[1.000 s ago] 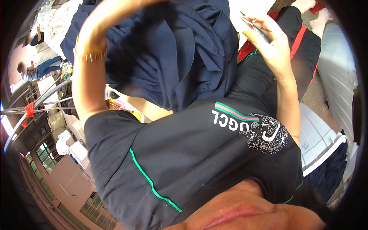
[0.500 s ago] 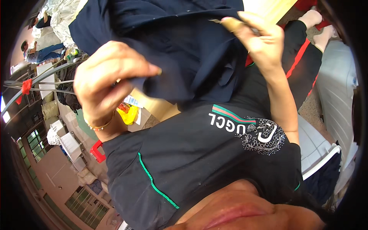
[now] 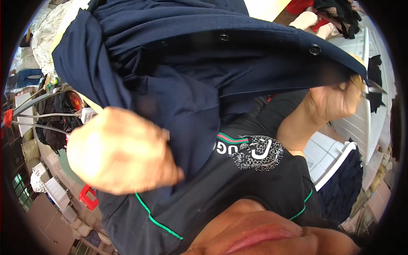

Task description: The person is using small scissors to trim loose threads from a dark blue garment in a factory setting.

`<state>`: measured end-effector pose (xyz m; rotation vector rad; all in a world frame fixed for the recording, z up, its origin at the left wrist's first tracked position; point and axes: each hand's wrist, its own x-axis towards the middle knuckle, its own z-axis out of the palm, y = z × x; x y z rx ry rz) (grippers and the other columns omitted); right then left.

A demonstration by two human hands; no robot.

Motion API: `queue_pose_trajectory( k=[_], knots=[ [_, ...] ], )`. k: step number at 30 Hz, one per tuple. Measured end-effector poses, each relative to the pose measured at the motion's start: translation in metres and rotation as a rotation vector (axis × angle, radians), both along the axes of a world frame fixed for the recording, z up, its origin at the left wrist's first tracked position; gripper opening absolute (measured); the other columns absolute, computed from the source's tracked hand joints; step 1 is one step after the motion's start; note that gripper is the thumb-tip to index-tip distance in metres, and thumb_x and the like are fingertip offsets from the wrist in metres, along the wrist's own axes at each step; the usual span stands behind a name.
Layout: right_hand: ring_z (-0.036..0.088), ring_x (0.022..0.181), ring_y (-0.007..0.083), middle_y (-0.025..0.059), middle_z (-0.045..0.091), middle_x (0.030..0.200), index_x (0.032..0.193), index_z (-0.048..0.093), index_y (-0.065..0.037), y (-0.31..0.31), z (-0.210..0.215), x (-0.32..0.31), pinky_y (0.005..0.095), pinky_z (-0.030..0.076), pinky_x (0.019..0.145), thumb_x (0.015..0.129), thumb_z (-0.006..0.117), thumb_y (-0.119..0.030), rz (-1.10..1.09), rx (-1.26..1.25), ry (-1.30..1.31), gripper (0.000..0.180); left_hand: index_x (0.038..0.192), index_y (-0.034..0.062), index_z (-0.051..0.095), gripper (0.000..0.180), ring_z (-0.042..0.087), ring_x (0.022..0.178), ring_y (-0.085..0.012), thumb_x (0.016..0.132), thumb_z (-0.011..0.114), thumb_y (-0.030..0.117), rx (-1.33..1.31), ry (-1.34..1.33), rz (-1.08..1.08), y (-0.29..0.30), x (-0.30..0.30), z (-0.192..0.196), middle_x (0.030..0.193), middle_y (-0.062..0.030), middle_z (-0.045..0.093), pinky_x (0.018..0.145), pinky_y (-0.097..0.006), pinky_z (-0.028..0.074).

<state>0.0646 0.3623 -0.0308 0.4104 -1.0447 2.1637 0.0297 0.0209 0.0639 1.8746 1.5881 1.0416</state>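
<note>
**Right hand (image 3: 333, 102) pinching the end of a navy garment's band**

A black shirt (image 3: 238, 191) with green piping is filling the nearest part of the view. Just beyond it, the left hand (image 3: 121, 155) is showing blurred, its fingers curling inward and its fingertips lying against the cloth; whether they are gripping it, I cannot tell. The right hand is closing thumb and fingers firmly over the edge of the navy garment (image 3: 182, 91), leaving no visible gap, and a pointed metal tip (image 3: 376, 88) is sticking out just beside those fingers.

The garment is spreading between the hands and over the upper middle of the view. Its ribbed band (image 3: 263, 32), bearing dark round fasteners (image 3: 315, 49), is running lengthwise from left to right, arching slightly and sloping down toward the right hand. A looser fold is hanging toward the shirt near the left hand.

Behind the garment, a pale board (image 3: 265, 6) is showing. To the right, a pale grey tub (image 3: 325, 157) is standing near dark cloth (image 3: 342, 191). Farther off on the left, a white heap of fabric (image 3: 46, 46) is lying.
</note>
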Motion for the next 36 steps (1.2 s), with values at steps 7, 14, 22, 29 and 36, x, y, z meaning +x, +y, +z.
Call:
queue_pose_trajectory(
  k=[7, 14, 22, 29, 36],
  knots=[
    [0.045, 0.055, -0.0015, -0.0066, 0.059, 0.078, 0.107, 0.069, -0.001, -0.003, -0.048, -0.030, 0.0142, 0.031, 0.046, 0.083, 0.073, -0.004, -0.259, 0.114, -0.463, 0.025, 0.125, 0.0061, 0.059, 0.057, 0.059, 0.112, -0.0314, 0.072, 0.079, 0.009, 0.043, 0.416, 0.778, 0.081, -0.037, -0.063, 0.120, -0.0124, 0.060, 0.094, -0.037, 0.049],
    [0.040, 0.060, -0.0014, -0.0106, 0.054, 0.071, 0.089, 0.071, -0.004, 0.001, -0.074, -0.036, 0.0169, 0.027, 0.055, 0.087, 0.072, -0.011, -0.142, 0.287, -0.550, 0.008, 0.124, 0.0051, 0.060, 0.034, 0.064, 0.100, -0.0199, 0.090, 0.062, 0.006, 0.047, 0.191, 0.789, 0.116, -0.061, -0.121, 0.109, -0.0084, 0.066, 0.089, -0.029, 0.049],
    [0.059, 0.075, 0.0123, 0.0064, 0.064, 0.087, 0.111, 0.066, 0.001, -0.026, -0.043, -0.021, 0.0239, 0.045, 0.070, 0.088, 0.070, -0.012, -0.368, 1.015, -0.452, 0.027, 0.111, 0.0010, 0.067, 0.021, 0.061, 0.092, -0.0051, 0.095, 0.061, 0.014, -0.003, -0.862, 0.772, 0.099, -0.069, -0.133, 0.099, 0.0012, 0.068, 0.084, -0.019, 0.046],
    [0.056, 0.061, 0.0190, 0.0087, 0.059, 0.075, 0.112, 0.069, -0.002, -0.029, -0.029, -0.019, 0.0288, 0.043, 0.055, 0.078, 0.078, -0.011, -0.348, 1.240, -0.291, 0.036, 0.116, 0.0026, 0.067, 0.024, 0.062, 0.104, -0.0114, 0.094, 0.062, 0.010, -0.022, -0.930, 0.700, 0.094, -0.073, -0.138, 0.110, -0.0044, 0.069, 0.096, -0.023, 0.044],
    [0.056, 0.058, 0.0178, 0.0096, 0.060, 0.074, 0.108, 0.070, 0.000, -0.034, -0.063, -0.048, 0.0278, 0.043, 0.053, 0.079, 0.076, -0.008, -0.348, 0.979, 0.081, 0.031, 0.114, 0.0025, 0.068, 0.023, 0.062, 0.102, -0.0106, 0.093, 0.063, 0.010, -0.007, -0.853, 0.780, 0.089, -0.076, -0.144, 0.107, -0.0040, 0.069, 0.095, -0.023, 0.044]
  ],
)
